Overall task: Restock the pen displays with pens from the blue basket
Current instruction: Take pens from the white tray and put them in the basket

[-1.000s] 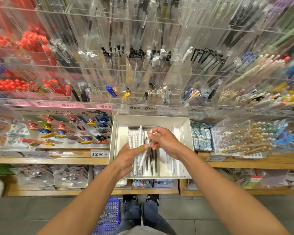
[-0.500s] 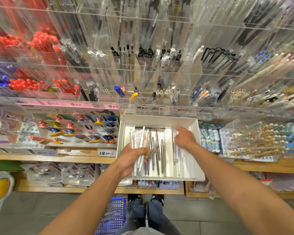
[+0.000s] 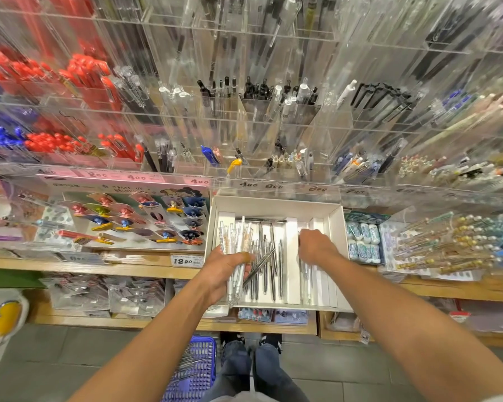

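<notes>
A white display tray (image 3: 336,224) with dividers sits on the wooden shelf and holds silver and clear pens. My left hand (image 3: 225,268) is shut on a bundle of clear pens (image 3: 238,242) over the tray's left side. My right hand (image 3: 314,246) reaches down into a right-hand slot of the tray, fingers curled on a clear pen (image 3: 304,281) that lies in the slot. The blue basket (image 3: 195,369) stands on the floor by my feet, with several pens inside.
Clear acrylic pen racks (image 3: 244,111) rise behind the tray, filled with red, black and clear pens. A card of colourful clips (image 3: 140,219) lies left of the tray, erasers (image 3: 363,242) and packaged pens (image 3: 447,245) to the right. The wooden shelf edge (image 3: 128,268) runs across.
My right hand left the bundle in my left hand and moved right, down into a right-hand slot of the tray. The left hand kept its bundle and barely moved.
</notes>
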Demonstrator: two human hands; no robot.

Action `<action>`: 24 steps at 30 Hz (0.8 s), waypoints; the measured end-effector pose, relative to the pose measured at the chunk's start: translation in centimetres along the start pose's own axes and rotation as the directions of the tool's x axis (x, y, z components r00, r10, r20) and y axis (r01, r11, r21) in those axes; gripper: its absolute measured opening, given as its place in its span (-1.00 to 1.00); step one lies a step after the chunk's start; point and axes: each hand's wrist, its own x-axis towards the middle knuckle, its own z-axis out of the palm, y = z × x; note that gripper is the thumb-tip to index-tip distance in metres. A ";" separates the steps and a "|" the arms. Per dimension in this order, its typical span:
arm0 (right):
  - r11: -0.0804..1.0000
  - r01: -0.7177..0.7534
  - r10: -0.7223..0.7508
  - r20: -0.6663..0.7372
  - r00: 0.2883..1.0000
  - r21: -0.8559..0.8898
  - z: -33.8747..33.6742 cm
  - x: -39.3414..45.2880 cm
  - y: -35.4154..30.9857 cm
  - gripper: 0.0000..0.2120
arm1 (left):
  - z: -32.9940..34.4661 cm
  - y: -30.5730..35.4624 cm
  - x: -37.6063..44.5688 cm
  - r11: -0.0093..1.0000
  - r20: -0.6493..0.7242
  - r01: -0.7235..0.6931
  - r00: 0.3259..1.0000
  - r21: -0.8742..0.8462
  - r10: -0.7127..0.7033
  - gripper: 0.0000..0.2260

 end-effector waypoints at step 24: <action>0.404 0.184 -0.228 -0.097 0.969 0.896 -4.8 -5.8 -4.4 -0.89 | 2.0 1.1 -0.1 1.000 0.212 -0.001 0.977 -0.008 0.002 -0.65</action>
